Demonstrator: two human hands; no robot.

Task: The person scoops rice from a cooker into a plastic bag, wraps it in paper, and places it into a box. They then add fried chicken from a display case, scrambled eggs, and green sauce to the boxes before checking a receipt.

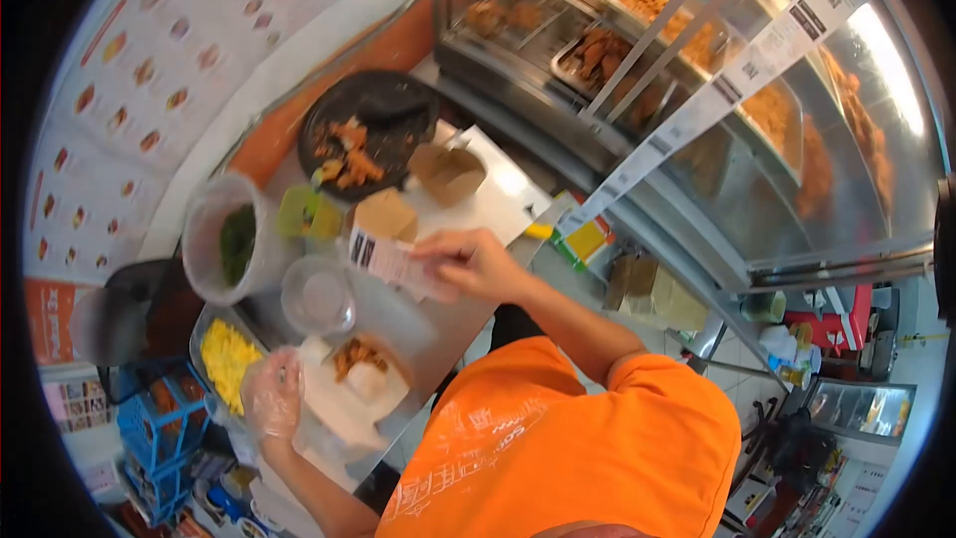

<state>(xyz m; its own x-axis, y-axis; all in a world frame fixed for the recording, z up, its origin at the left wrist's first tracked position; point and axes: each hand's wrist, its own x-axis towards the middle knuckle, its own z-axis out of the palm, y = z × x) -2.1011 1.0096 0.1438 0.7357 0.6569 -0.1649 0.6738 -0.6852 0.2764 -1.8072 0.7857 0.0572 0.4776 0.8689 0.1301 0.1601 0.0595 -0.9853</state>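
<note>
My right hand (476, 265), bare, pinches a printed paper slip (393, 266) above the steel counter. My left hand (272, 397) wears a clear plastic glove; its fingers are curled, and what they may hold cannot be made out. Beside it lies an open paper food box (334, 401) with rice (367, 379) and brown food pieces (351, 354) inside. On its other side is a metal tray of yellow, egg-like food (227, 361). A clear round plastic bowl (318, 296) stands between the two hands.
A black round pan (403, 125) holds fried pieces near the wall. Beside it are a brown paper box (445, 174), a yellow-green container (311, 212) and a clear tub (207, 264) of greens. A glass display case (687, 179) of fried food stands right; blue crates (159, 423) stand left.
</note>
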